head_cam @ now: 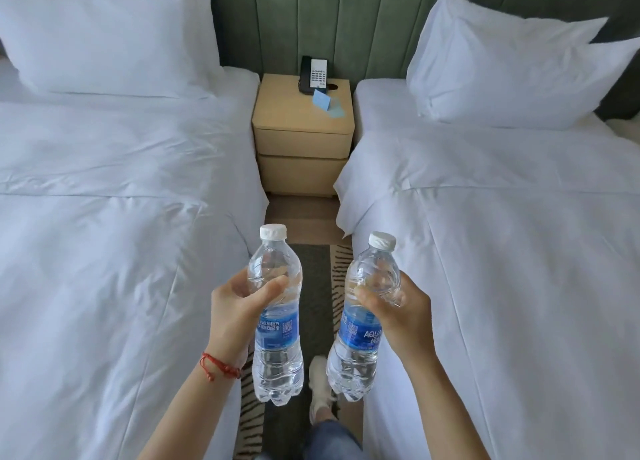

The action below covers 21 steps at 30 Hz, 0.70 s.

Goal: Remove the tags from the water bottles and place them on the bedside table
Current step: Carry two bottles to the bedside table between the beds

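You hold two water bottles, one per hand, low centre of frame. Left hand (pixel 239 307) fingers wrap left bottle (pixel 277 317); right hand (pixel 398 310) fingers wrap right bottle (pixel 363 317). Both carry white caps, blue labels. Two beds: left bed (pixel 104 217), right bed (pixel 519 234), one pillow each. Between them, upper centre, one bedside counter (pixel 294 120) bearing telephone (pixel 313 75) and two blue cards (pixel 327 106). Aisle between beds open. Left bottle long axis near upright, cap up; right bottle tilted, cap toward upper right.

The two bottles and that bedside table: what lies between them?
In the head view, only floor: patterned carpet separates the bottles from the bedside table.
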Motion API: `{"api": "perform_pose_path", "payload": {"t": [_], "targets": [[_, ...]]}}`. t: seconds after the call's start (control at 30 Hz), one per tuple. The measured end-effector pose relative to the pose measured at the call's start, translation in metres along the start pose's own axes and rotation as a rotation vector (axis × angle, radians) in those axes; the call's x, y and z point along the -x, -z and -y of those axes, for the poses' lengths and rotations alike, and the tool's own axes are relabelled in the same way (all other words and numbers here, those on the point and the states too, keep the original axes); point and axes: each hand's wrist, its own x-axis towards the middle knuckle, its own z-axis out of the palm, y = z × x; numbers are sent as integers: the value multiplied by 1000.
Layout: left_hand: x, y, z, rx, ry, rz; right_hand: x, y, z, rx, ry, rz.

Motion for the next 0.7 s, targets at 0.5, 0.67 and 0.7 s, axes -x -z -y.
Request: {"api": "perform_pose_path", "payload": {"t": [0.5,0.67,0.7], "targets": [[-297,-78,-39,19,-19,-58,-330,-50,29,-16,8,61],[-391,-84,-42,37,-20,-81,-418,-80,29,-8,-10,95],[-412,-85,-41,37,-16,-77,-436,-87,28,-10,-18,91]]}}
